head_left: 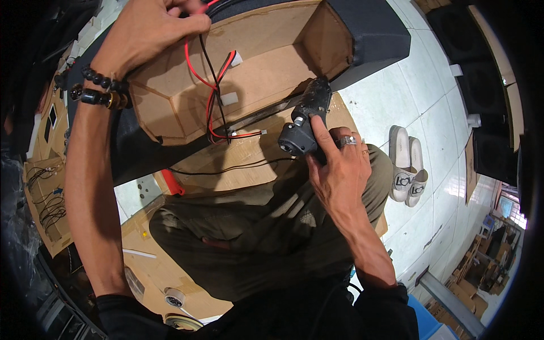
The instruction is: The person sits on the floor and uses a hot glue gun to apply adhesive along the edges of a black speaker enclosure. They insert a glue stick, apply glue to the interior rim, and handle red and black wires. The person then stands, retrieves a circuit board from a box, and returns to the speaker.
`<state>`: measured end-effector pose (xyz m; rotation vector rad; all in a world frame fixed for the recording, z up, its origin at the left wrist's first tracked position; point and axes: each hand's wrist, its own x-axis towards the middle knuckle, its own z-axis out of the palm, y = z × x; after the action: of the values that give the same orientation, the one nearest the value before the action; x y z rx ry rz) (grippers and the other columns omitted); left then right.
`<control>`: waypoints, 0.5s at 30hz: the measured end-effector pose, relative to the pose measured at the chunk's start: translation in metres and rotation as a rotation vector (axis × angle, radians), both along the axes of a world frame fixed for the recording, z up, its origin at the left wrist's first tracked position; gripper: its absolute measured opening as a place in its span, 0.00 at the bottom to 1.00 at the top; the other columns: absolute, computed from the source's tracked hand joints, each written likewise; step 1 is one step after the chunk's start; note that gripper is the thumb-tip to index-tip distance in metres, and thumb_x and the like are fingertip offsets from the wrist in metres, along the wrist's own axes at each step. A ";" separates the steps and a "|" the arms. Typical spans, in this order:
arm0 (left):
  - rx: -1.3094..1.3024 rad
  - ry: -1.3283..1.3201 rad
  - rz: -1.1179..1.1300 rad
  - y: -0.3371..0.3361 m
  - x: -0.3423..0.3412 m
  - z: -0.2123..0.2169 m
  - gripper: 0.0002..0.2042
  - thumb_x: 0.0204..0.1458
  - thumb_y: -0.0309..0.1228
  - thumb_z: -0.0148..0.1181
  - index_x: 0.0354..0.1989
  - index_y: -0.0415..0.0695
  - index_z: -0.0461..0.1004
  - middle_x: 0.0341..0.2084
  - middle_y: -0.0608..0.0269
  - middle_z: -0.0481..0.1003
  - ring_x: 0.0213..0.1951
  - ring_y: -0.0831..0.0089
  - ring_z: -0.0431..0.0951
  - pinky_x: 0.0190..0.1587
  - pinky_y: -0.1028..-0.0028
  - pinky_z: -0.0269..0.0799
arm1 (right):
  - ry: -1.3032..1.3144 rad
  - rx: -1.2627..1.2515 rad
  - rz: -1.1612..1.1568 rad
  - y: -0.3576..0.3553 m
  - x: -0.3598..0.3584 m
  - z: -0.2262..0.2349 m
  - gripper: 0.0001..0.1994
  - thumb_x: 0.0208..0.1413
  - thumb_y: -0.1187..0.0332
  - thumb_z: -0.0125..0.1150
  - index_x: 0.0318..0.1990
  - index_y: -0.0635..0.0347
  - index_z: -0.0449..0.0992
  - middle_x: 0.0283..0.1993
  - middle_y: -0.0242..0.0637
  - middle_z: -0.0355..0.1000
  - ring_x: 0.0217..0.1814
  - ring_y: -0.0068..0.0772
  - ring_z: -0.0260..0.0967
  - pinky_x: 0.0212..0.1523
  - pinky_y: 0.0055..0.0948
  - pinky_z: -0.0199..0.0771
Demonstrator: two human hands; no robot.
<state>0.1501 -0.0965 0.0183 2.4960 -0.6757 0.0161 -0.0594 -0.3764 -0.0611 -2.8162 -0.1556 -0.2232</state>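
Observation:
Upper left, my left hand (150, 34) pinches a red and black wire pair (192, 65), its fingertips slightly blurred. The wires hang into an open box (272, 62), black outside and bare brown board inside. Their loop drops over the box's near edge and ends in a small pale connector (264, 131). My right hand (343, 170) is closed round a dark power tool (306, 116) with a cylindrical body and a small silver part on its side. That tool is at the box's near right edge, its far end against or just above the rim; I cannot tell which.
Cardboard (243, 164) lies between the box and my crossed legs, with a red-handled item (173, 183) and a black cord (226, 169) on it. Tape rolls (174, 297) sit lower left. Two grey slides (399, 164) stand on the tiles. Black cabinets (493, 102) line the right.

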 end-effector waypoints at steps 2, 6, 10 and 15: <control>0.005 0.015 0.003 0.002 0.001 0.001 0.09 0.51 0.34 0.62 0.24 0.42 0.75 0.17 0.80 0.57 0.23 0.88 0.52 0.26 0.80 0.48 | -0.011 0.013 0.000 0.000 0.001 0.003 0.36 0.43 0.70 0.72 0.64 0.38 0.71 0.48 0.44 0.70 0.48 0.44 0.67 0.47 0.40 0.66; 0.003 0.013 0.015 0.001 0.000 0.002 0.09 0.51 0.34 0.63 0.25 0.42 0.76 0.17 0.81 0.57 0.22 0.89 0.52 0.26 0.81 0.48 | -0.030 0.032 0.018 -0.002 0.005 0.000 0.35 0.44 0.70 0.72 0.64 0.38 0.71 0.47 0.45 0.70 0.49 0.44 0.67 0.47 0.40 0.66; 0.014 0.033 0.011 0.002 0.001 0.003 0.09 0.52 0.34 0.63 0.25 0.42 0.76 0.17 0.81 0.57 0.22 0.89 0.52 0.26 0.81 0.48 | -0.009 0.042 -0.004 -0.001 0.005 0.002 0.34 0.45 0.71 0.71 0.64 0.39 0.71 0.47 0.46 0.70 0.48 0.46 0.67 0.48 0.41 0.67; 0.006 0.042 0.024 0.001 0.000 0.003 0.09 0.52 0.34 0.62 0.25 0.42 0.77 0.16 0.81 0.58 0.22 0.89 0.52 0.25 0.81 0.48 | -0.013 0.068 -0.014 0.001 0.007 0.002 0.34 0.45 0.71 0.71 0.64 0.39 0.70 0.47 0.47 0.71 0.48 0.47 0.67 0.48 0.41 0.67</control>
<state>0.1499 -0.0954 0.0217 2.5031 -0.6298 -0.0301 -0.0528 -0.3759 -0.0595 -2.7493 -0.1289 -0.2458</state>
